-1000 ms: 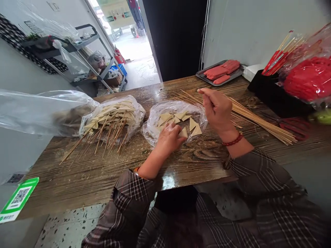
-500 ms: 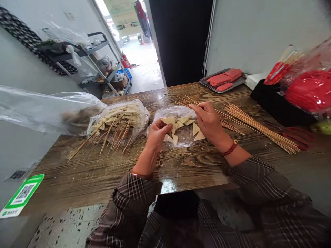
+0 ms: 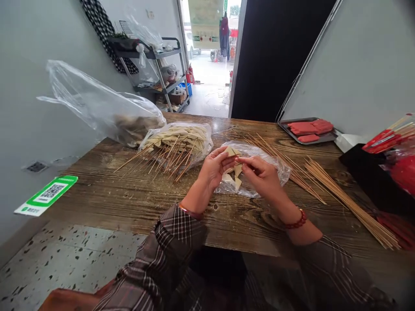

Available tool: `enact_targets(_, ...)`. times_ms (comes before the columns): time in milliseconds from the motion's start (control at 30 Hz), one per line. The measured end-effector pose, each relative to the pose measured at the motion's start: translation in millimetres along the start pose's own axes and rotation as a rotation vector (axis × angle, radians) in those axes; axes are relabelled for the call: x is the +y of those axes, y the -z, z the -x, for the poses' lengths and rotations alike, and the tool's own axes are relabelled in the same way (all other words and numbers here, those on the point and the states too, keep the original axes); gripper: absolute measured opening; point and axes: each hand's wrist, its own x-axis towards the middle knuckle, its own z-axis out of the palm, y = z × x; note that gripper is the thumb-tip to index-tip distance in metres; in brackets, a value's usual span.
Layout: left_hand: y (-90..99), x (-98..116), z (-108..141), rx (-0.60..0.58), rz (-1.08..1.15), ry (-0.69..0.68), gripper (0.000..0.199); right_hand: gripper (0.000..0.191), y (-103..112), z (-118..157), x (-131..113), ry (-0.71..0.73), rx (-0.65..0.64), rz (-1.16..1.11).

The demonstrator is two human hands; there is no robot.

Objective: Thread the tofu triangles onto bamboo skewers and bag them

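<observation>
My left hand (image 3: 215,168) is closed on a pale, flat tofu triangle (image 3: 231,151) above a clear plastic bag. Its fingers hide part of the piece. Close beside it, my right hand (image 3: 261,170) pinches what looks like a thin bamboo skewer, mostly hidden by the fingers, with its fingertips by the triangle. Loose tofu triangles (image 3: 238,170) lie below on the spread plastic bag (image 3: 283,170). To the left, skewered tofu pieces (image 3: 181,136) are heaped on another bag, sticks pointing toward me.
Bare bamboo skewers (image 3: 350,201) lie in bundles on the right of the wooden table (image 3: 129,203). Behind them is a dark tray (image 3: 282,125) with pink-red slabs. A black box (image 3: 359,168) stands far right, and a bulging clear bag (image 3: 139,125) far left.
My right hand has come down from the skewers to my left hand, so the two now nearly meet at the tofu triangle. The view has swung left.
</observation>
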Motion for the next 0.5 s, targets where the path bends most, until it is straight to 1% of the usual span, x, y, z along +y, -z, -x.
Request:
enact_targets(67,0.6,0,0,0.021,0.017,0.016,0.016,0.031,-8,3,4,0.034,-0.048,0.033)
enact_targets(133,0.3,-1,0,0.033,0.038,0.042,0.016,0.034,-11,8,11,0.047,-0.065,0.067)
enact_targets(267,-2.1,-3,2,0.010,0.072,0.076,0.025,0.038,-9,14,22,0.012,-0.056,0.097)
enact_targets(400,-3.4,-3,4,-0.001,0.061,0.079,0.028,0.043,-7,15,22,-0.036,-0.080,0.153)
enact_targets(500,-3.9,-2,5,0.001,0.045,0.082,0.025,0.044,-6,16,20,-0.037,-0.091,0.169)
